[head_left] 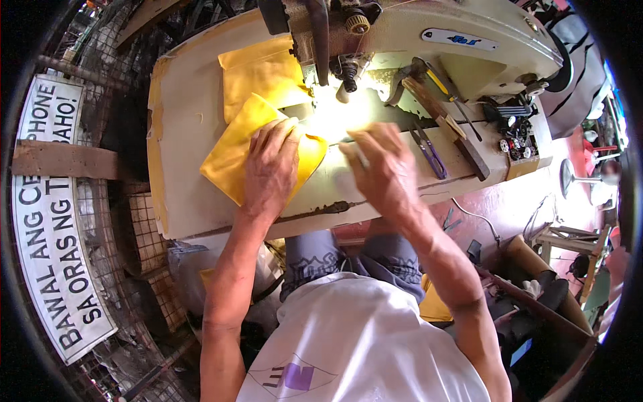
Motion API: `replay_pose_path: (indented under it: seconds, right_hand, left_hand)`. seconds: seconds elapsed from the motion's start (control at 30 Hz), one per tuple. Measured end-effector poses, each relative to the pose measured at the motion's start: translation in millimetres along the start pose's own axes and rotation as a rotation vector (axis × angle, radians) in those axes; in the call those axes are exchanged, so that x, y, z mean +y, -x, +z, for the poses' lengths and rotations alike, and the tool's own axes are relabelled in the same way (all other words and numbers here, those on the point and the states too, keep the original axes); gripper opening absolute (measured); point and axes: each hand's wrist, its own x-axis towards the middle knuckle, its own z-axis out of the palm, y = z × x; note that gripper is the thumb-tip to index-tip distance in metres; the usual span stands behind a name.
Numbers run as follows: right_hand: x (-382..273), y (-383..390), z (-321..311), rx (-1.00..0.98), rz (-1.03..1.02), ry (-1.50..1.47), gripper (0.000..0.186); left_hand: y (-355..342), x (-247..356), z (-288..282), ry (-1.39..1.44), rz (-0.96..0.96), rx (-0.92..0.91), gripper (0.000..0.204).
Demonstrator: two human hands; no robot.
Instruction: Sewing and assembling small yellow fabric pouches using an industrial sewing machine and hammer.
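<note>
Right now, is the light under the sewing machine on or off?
On: white glare floods beneath the sewing machine, near the left hand.

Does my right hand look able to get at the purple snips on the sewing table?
Probably yes. The right hand is just left of the purple snips, with nothing visible between, though blur hides whether its fingers already hold something.

At left, a brown strip (pixel 63 159) crosses a white lettered sign (pixel 50 228) — wire mesh (pixel 102 228) beside it.
</note>
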Motion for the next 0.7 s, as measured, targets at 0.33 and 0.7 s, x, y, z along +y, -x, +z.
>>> replay_pose_path:
  seconds: [0.33, 0.7]
  right_hand:
    - [-12.4, -13.6, 31.0, -0.022, 0.054, -0.181, 0.017]
    - [-19.6, 2.4, 21.9, -0.168, -0.158, 0.044, 0.044]
  left_hand:
    - [-4.8, 1.3, -5.5, 0.039, -0.046, -0.046, 0.035]
    - [-12.6, -4.3, -24.5, 0.046, -0.002, -0.236, 0.043]
